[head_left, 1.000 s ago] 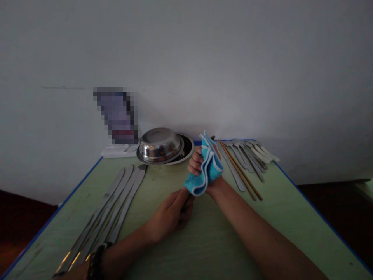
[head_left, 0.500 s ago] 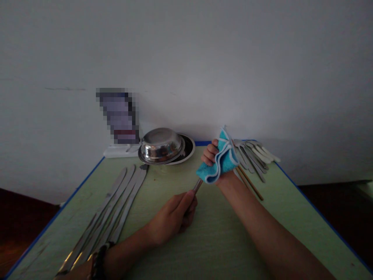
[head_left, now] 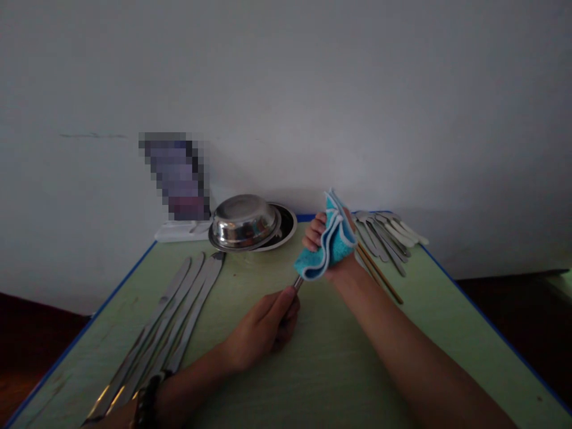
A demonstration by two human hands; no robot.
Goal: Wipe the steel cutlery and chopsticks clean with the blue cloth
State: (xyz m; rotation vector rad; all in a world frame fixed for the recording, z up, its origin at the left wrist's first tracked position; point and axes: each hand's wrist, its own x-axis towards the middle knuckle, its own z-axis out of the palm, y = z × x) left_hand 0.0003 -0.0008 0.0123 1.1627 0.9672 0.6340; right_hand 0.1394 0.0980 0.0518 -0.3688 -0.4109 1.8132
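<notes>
My left hand [head_left: 272,322] is closed around the lower end of a slim metal utensil [head_left: 298,282], held tilted over the table. A blue cloth with pale edging [head_left: 328,247] wraps the utensil's upper part, so I cannot tell what kind it is. My right hand [head_left: 315,231] is closed on the cloth, its fingers curled over the left side. To the right of that wrist lie chopsticks [head_left: 379,275] and a group of metal utensils [head_left: 384,238], some with white handles. Several table knives [head_left: 179,319] lie side by side left of my left hand.
An upturned steel bowl [head_left: 245,220] rests partly on a dark, pale-rimmed plate [head_left: 286,225] at the table's back edge. Left of it, a blurred-out panel [head_left: 179,176] rises from a white base [head_left: 181,231]. The green table [head_left: 322,369] has blue edging and meets a grey wall [head_left: 286,89].
My right hand and the cloth have shifted slightly left and down along the utensil, nearer my left hand. The whole view has also shifted a little. Both hands keep their hold.
</notes>
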